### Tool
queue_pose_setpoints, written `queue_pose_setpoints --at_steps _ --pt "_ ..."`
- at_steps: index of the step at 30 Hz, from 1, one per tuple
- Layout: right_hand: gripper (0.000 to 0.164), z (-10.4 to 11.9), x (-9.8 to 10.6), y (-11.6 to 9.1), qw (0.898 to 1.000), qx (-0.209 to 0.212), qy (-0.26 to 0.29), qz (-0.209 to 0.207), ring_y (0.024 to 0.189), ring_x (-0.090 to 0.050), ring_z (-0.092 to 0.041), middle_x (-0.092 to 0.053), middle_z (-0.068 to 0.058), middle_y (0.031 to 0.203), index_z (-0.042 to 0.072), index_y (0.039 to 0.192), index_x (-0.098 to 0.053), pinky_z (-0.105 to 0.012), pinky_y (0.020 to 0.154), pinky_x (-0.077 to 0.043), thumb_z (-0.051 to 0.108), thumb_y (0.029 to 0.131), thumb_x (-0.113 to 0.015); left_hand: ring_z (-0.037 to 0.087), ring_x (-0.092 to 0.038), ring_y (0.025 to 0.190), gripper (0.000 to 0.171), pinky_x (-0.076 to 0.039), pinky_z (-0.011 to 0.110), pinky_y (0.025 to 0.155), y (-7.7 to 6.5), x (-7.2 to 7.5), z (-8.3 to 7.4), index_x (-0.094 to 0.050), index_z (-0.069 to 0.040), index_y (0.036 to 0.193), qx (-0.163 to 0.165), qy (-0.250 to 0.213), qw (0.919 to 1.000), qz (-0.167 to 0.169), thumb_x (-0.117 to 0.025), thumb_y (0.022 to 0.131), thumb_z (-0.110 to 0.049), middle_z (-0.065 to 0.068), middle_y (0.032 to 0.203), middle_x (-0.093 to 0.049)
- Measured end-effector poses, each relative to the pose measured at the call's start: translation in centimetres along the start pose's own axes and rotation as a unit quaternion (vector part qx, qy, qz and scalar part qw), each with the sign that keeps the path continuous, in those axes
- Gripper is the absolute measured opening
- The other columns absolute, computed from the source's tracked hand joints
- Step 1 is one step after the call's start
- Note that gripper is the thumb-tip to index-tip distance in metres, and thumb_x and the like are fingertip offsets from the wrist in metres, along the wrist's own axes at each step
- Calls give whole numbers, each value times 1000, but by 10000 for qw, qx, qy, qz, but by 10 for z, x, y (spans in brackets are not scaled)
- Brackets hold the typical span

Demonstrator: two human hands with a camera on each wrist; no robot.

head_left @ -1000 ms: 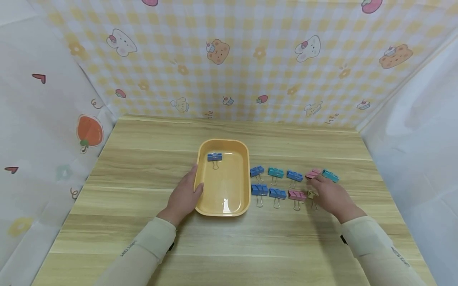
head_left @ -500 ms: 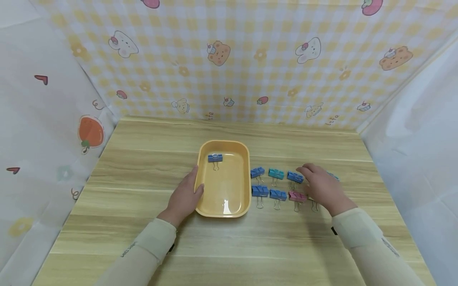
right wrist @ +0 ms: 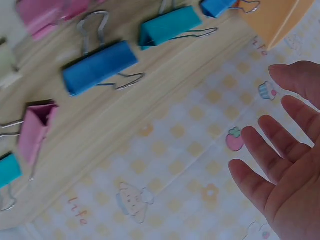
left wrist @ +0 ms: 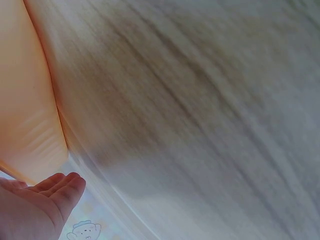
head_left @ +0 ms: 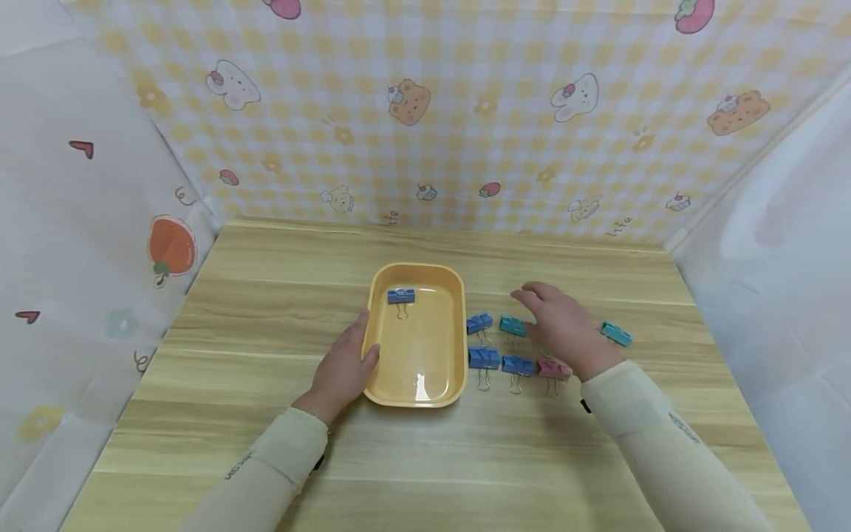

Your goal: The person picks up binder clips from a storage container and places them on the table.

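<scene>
My left hand (head_left: 339, 373) grips the left wall of a yellow-orange tray (head_left: 461, 332), thumb over the rim and fingers along the outside. One blue binder clip (head_left: 401, 296) lies inside, towards the far left. My right hand (head_left: 565, 325) hovers over the binder clips to the tray's right, its fingers spread and holding nothing in the right wrist view. Beneath and around it are a teal clip (head_left: 513, 326), a pink clip (head_left: 553, 369) and a blue clip (right wrist: 100, 67). In the head view this hand hides part of the group, including another pink clip (right wrist: 35, 127).
More blue clips (head_left: 484, 358) lie close against the tray's right side, in two rough rows. A teal clip (head_left: 616, 332) sits at the far right end. The wooden table (head_left: 412, 465) ends at a checked backdrop (head_left: 465, 133), with pale sheets on both sides.
My right hand has moved left and slightly away from me across the clips, uncovering the far-right teal clip. My left hand keeps its place on the tray.
</scene>
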State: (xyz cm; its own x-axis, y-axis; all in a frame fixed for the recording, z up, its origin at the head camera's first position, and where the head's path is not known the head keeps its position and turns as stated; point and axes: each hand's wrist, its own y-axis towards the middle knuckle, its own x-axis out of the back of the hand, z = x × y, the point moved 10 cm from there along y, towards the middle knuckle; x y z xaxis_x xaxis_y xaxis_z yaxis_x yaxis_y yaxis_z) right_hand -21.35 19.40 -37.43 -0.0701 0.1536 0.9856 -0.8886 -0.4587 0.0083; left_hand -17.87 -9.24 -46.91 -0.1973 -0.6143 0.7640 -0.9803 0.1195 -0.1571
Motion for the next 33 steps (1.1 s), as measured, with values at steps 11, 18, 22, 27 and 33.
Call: queue_pose_setpoints --at_steps 11,18,22,27,33 --pt "55 40 1 37 9989 458 67 41 123 -51 -34 -53 -16 134 8 135 -54 -50 98 -46 8 83 -74 39 -33 138 69 -31 53 111 0 0 1 -12 -6 155 -46 -49 10000 -15 -47 100 -29 22 153 -31" --pt "52 70 0 60 9958 906 68 -98 115 -56 -32 -58 -15 128 7 130 -58 -45 92 -51 8 81 -76 40 -33 138 69 -31 54 111 -1 2 1 -12 -7 156 -37 -83 10000 -39 -47 100 -28 22 153 -31" --pt "49 84 -6 72 9951 985 61 40 117 -56 -31 -57 -14 129 7 129 -59 -42 91 -52 8 82 -75 40 -33 138 69 -30 54 111 -1 2 1 -12 -7 155 -48 -116 9999 -53 -48 100 -28 22 153 -30" --pt "48 98 -19 85 9948 963 68 309 121 -53 -29 -56 -13 131 8 130 -58 -41 94 -50 10 84 -73 39 -33 138 69 -30 53 111 0 1 2 -13 -7 155 -46 -77 9999 -63 -48 100 -28 22 153 -31" --pt "49 111 -31 98 9937 887 185 652 122 -53 -27 -55 -10 134 11 133 -58 -40 95 -50 9 86 -71 39 -32 139 69 -29 53 112 0 1 1 -13 -6 155 -32 -96 9999 -28 -48 100 -28 22 153 -31"
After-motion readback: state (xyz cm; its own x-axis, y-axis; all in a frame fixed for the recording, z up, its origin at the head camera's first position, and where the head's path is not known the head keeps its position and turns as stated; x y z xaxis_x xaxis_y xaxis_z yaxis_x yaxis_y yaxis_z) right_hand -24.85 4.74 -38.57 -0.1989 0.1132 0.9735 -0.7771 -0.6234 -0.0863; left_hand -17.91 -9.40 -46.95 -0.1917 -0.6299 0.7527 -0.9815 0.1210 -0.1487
